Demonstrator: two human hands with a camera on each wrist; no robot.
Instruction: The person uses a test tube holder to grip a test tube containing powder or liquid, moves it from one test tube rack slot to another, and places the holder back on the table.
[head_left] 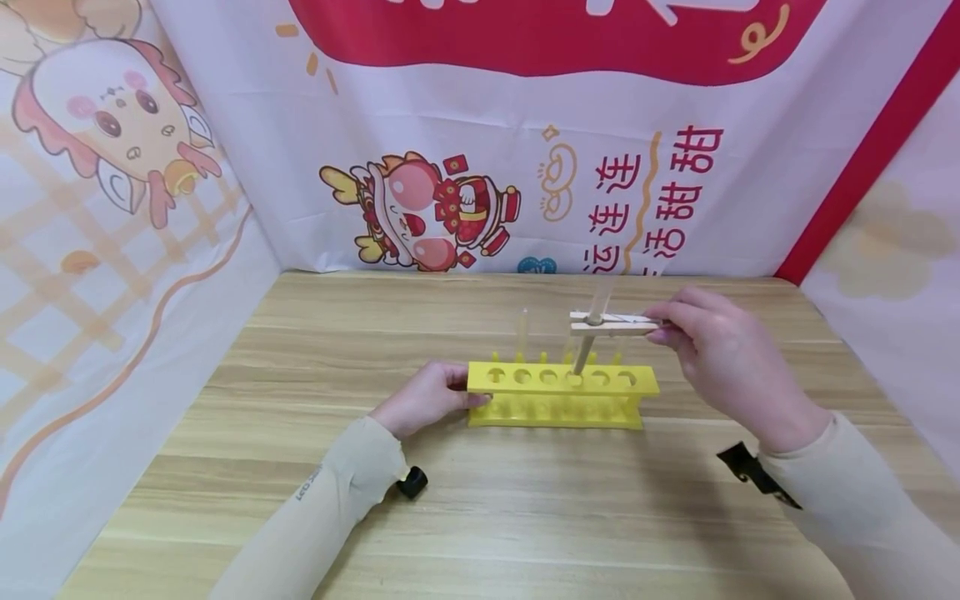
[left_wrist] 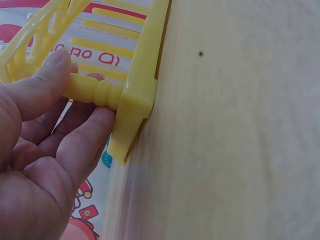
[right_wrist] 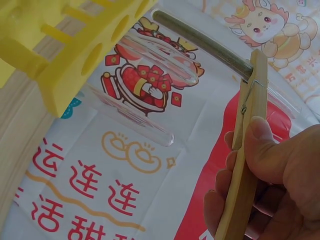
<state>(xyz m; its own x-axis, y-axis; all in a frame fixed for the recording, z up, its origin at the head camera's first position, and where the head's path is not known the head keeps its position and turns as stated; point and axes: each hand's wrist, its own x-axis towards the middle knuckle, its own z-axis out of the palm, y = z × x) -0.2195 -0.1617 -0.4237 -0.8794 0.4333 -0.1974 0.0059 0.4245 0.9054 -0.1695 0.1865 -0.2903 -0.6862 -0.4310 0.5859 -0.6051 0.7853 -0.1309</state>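
My left hand (head_left: pixel 431 398) grips the end post of a yellow test tube rack (head_left: pixel 562 377). In the left wrist view, thumb and fingers curl round that post (left_wrist: pixel 92 90). The right hand (head_left: pixel 723 354) holds a wooden test tube clamp (head_left: pixel 618 325) by its handle. Its wooden jaws clasp a glass test tube (head_left: pixel 583 354) with grey-brown contents in its lower part. That tube leans over the rack, its lower end by one of the holes. In the right wrist view the rounded end of the tube (right_wrist: pixel 200 42) shows outside the rack.
Two clear tubes (right_wrist: pixel 165 62) stand at the rack's rear pegs, one tall tube (head_left: pixel 522 333) toward the left. The rack stands on a wood-grain table (head_left: pixel 525 508). A printed cloth (head_left: pixel 465 108) hangs behind the table, with more cloth at both sides.
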